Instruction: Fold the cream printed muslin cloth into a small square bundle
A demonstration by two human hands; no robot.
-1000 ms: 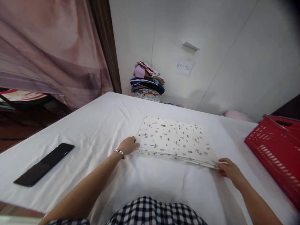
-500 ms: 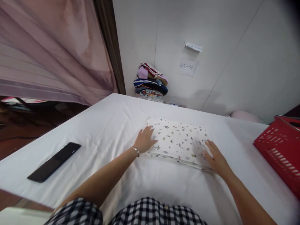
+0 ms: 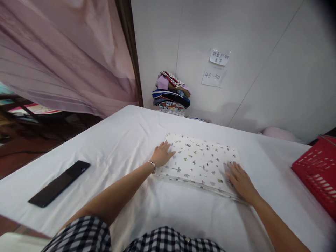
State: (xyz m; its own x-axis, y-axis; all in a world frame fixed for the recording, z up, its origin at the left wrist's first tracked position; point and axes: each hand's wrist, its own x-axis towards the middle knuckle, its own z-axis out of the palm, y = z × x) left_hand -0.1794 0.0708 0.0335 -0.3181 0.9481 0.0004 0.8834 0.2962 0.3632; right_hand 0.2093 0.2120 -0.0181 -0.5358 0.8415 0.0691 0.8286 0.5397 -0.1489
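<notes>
a folded cloth [image 3: 198, 162], white with small printed plants and animals, lies flat on the white sheet [image 3: 115, 147] that covers the table, between the two hands. the left hand [image 3: 161, 155] is open, its fingers spread over the left edge of the cloth, with a bracelet [image 3: 152, 166] at the wrist. the right hand [image 3: 240, 180] is also open, palm down over the right side of the cloth, fingers pointing inward and away from the body; it seems to rest on the fabric, though blur makes the contact hard to judge. neither hand grips anything. most of the print shows between them, and the layered folded edge faces the checked shirt [image 3: 173, 241]. a black phone [image 3: 59, 183] lies well apart to the left of the left hand, and a red basket [image 3: 315, 175] stands beyond the right hand. past the far table edge is a stack of folded fabrics [image 3: 172, 93] by the wall [image 3: 249, 42].
</notes>
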